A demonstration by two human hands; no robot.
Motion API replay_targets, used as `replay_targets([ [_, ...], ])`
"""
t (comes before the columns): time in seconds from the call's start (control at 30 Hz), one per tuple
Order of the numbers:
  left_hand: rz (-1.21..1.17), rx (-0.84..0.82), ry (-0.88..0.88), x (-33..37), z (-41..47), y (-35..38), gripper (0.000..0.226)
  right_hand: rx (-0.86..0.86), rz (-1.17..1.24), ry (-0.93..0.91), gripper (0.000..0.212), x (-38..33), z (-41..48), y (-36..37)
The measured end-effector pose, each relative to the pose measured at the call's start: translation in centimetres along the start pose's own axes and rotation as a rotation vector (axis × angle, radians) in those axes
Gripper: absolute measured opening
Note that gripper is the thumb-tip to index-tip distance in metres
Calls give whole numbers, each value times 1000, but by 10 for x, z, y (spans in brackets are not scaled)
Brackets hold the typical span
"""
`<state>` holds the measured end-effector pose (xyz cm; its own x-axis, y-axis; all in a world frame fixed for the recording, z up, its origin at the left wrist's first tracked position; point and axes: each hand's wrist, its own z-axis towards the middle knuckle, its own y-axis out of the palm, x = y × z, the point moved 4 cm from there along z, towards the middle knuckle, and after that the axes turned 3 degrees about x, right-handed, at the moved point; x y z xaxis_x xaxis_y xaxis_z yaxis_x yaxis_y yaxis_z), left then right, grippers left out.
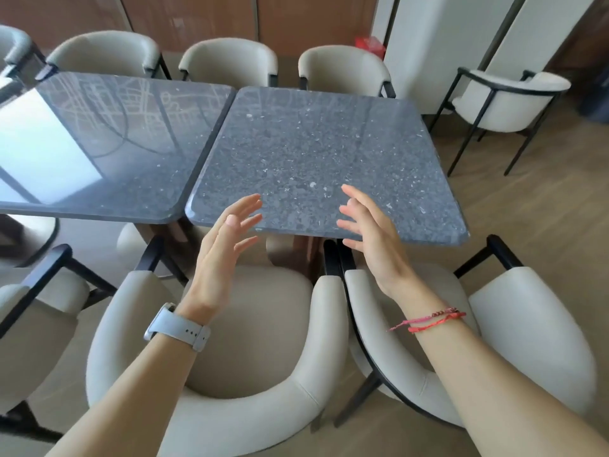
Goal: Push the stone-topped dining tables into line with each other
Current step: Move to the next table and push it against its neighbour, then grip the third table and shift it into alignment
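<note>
The left speckled dark-grey stone-topped desk is cut off by the picture's left edge, and a bright window glare hides much of its polished top. Its base is hidden; only a dim brown pedestal shows under the right speckled dark-grey stone-topped desk, between the chairs. No brand, label or writing can be read anywhere; the small red object by the far wall is too blurred to identify.

The two desks stand side by side, their inner edges touching or nearly so along a slanted seam. The right desk sits skewed: its near edge lies lower in the picture than the left desk's near edge, and its far edge also sits lower, so the tops are out of line. Each top is roughly square with rounded corners.

The left hand, with a pale grey strapped watch on its wrist, and the right hand, with red string bracelets on its wrist, hover over the right desk's near edge, each grip open with fingers spread, holding nothing. Cream upholstered armchairs with black frames ring both desks.
</note>
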<state>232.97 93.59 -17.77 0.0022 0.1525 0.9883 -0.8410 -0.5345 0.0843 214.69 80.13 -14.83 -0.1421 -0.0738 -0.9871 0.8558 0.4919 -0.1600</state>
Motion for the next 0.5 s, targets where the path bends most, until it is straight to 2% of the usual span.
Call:
replay_targets([
  [0.13,5,-48,18,32,-42,-9,87,-60,25,-27,37,-26,-39,2],
  [0.27,-1,-3,25,57,-65,-22,103,-147,9,-46,45,-35,-60,7],
  [0.4,9,27,56,75,-81,-23,99,-180,33,-51,40,-44,-66,10],
  [0.5,-14,93,63,83,-91,-27,100,-198,70,-53,45,-50,-67,15],
])
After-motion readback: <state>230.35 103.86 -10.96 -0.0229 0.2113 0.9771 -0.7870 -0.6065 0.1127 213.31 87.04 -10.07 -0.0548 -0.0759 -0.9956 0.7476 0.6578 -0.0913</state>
